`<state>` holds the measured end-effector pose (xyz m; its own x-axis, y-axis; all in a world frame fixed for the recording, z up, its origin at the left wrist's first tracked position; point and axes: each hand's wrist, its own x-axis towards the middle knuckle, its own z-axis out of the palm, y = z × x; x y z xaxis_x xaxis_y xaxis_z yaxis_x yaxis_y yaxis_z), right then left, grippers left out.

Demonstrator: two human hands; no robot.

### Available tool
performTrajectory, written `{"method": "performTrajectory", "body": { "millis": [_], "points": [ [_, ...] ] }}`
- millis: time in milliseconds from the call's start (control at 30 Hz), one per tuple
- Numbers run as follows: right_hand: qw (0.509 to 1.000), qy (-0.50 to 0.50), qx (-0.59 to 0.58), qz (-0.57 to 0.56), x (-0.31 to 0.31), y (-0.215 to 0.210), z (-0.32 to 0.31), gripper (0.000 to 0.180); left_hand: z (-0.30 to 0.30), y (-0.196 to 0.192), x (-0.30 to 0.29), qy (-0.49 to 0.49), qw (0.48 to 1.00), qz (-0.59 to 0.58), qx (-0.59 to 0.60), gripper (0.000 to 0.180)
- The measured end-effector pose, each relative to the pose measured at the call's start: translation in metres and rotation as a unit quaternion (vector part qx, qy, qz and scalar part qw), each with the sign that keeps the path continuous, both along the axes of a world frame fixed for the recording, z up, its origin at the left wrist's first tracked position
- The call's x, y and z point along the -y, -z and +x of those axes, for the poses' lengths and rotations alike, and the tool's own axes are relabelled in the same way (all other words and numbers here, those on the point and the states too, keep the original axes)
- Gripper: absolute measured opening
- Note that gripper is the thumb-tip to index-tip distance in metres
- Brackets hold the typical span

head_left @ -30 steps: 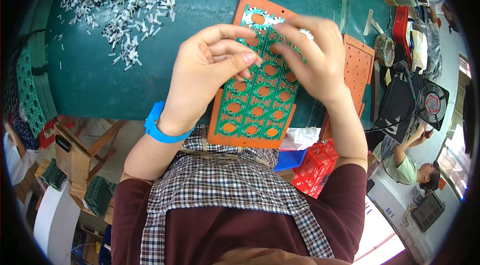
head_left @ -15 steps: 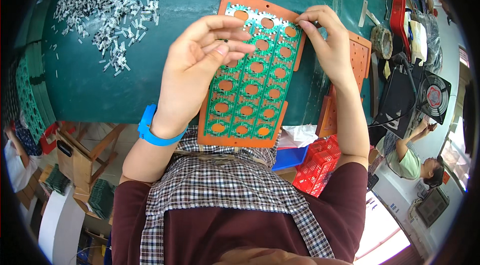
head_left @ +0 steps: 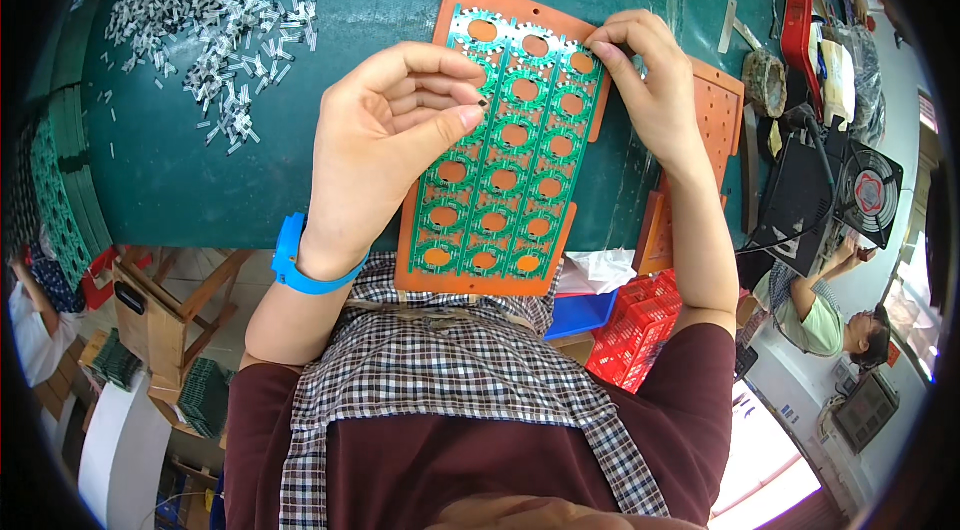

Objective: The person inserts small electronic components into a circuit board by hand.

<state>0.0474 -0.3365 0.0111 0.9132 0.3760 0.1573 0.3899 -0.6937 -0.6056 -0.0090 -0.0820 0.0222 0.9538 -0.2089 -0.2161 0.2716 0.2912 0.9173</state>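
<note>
A green circuit board panel (head_left: 488, 152) with rows of round cut-outs lies on an orange holding tray (head_left: 440, 279). My left hand (head_left: 385, 125) is over the panel's upper left part, thumb and index finger pinched together. A tiny dark piece shows at their tips, too small to name. At the panel's upper right corner is my right hand (head_left: 648, 75), thumb and forefinger closed against the edge. Whether those fingers grip the panel or a small part is hidden. To the far left a heap of small silvery parts with leads (head_left: 190, 5) is spread on the table.
A second orange tray (head_left: 716, 115) with holes is partly behind my right forearm. Tools, a stone-like block (head_left: 764, 84) and a black fan (head_left: 866, 192) line the right side. Red crates (head_left: 635, 330) stand below the table edge. Another person (head_left: 815, 315) sits at the far right.
My left hand has shifted slightly left, and its fingers have drawn together into a pinch, with a dark piece now visible. My right hand and the panel have hardly moved.
</note>
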Motion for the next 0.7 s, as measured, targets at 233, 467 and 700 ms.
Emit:
{"method": "performTrajectory", "body": {
  "millis": [233, 467, 700],
  "points": [
    [0.999, 0.019, 0.040, 0.001, -0.002, 0.002, -0.003, 0.007, -0.002, 0.000, 0.002, 0.012, 1.000, 0.020, 0.021, 0.024],
    [0.982, -0.019, 0.173, -0.075, 0.000, 0.006, -0.015, 0.024, -0.004, -0.005, 0.009, 0.025, 1.000, -0.002, 0.002, 0.036],
    [0.981, -0.145, 0.074, 0.105, -0.037, -0.027, -0.046, 0.022, -0.011, -0.003, 0.018, 0.057, 0.996, -0.055, -0.029, 0.038]
  ]
}}
